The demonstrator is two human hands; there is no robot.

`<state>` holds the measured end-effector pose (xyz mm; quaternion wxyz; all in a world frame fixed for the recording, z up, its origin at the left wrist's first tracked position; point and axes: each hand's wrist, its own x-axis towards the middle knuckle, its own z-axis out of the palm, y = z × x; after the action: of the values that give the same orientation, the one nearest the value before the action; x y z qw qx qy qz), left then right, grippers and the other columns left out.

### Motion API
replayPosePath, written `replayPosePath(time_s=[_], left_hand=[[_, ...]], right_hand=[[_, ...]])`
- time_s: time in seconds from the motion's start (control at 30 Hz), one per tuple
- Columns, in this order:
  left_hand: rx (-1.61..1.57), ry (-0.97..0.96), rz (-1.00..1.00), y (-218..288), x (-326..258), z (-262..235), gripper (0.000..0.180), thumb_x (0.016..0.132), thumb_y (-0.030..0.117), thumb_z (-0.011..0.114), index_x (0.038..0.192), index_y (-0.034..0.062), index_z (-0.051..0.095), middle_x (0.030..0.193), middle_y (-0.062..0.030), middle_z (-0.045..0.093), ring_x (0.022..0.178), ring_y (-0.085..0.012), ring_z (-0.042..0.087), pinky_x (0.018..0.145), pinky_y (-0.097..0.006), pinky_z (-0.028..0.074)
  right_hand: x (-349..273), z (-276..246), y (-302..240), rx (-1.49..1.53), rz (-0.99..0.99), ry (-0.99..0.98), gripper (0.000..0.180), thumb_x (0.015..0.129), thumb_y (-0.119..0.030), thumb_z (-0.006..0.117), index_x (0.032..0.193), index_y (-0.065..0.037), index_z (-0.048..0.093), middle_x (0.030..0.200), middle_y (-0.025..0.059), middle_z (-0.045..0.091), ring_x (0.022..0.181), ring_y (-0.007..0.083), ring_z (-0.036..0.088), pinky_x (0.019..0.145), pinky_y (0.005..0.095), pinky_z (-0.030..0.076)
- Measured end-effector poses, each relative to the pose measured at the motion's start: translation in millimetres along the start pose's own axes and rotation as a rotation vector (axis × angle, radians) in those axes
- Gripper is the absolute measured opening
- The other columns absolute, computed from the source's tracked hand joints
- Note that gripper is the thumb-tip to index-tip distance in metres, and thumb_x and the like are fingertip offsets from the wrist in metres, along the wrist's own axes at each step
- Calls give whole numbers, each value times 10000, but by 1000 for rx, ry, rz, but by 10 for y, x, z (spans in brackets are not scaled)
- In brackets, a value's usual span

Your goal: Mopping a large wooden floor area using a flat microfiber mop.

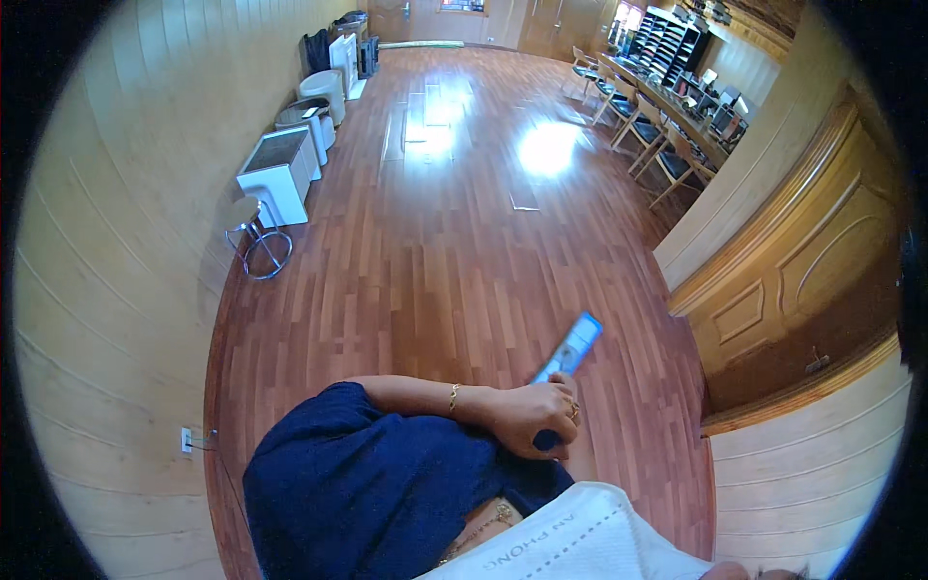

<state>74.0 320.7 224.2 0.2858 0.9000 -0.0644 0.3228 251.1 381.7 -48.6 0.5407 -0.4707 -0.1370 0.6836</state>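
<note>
My left hand (532, 420) reaches across my body, its fingers curled inward. It wears a ring, and a gold bracelet (453, 397) circles the wrist. A bit of dark blue fabric shows in the gap by its thumb; whether it pinches that fabric is unclear. Part of my right forearm (583, 456) shows under the left hand. My right hand (562, 379) is mostly hidden there and seems closed on a flat, phone-shaped blue-and-white thing (577, 340), which tilts up to the right above the floor. My dark blue sleeve (372, 474) and a white cloth (580, 536) fill the bottom.
A round stool (255, 217) and white cabinets (280, 174) line the left wall. Wooden chairs (667, 164) stand at a long desk (677, 111) on the far right. A wooden door (802, 280) is on the near right. Wood flooring (435, 271) stretches ahead.
</note>
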Motion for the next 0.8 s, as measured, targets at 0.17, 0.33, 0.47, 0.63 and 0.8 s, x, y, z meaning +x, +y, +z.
replayPosePath(time_s=[0.17,0.33,0.47,0.63,0.8], left_hand=[[79,61,-12,240,-76,-105,220,748,208,711,635,113,548,661,-56,569,667,-271,568,657,-401,407],[49,82,52,516,15,-275,244,752,237,720,644,103,548,642,-58,566,629,-276,573,619,-417,417],[6,-10,-36,627,44,-311,250,694,302,703,641,104,561,638,-123,571,666,-343,593,619,-460,451],[132,65,-254,240,-16,-111,214,625,270,709,660,104,579,681,-130,610,715,-357,620,629,-480,457],[174,69,-482,-690,-486,368,277,668,360,727,633,127,582,673,-99,595,708,-330,606,617,-460,461]], right_hand=[[-1070,637,41,-246,-661,52,488,680,-467,670,955,-68,620,994,141,626,977,284,586,842,415,469],[-1725,1067,-431,-376,-710,-57,390,744,-383,629,962,-61,611,985,128,627,943,258,594,826,388,478],[-2070,1421,-745,-486,-729,-153,313,795,-316,596,968,-55,604,978,117,628,916,237,600,814,367,485],[-2377,1635,-1022,-611,-769,-246,221,859,-232,554,976,-49,595,970,104,629,883,211,608,799,340,494],[-2911,1228,-1484,-654,-1476,-386,608,903,-538,474,1260,-46,447,1167,188,577,1081,334,577,961,450,437]])
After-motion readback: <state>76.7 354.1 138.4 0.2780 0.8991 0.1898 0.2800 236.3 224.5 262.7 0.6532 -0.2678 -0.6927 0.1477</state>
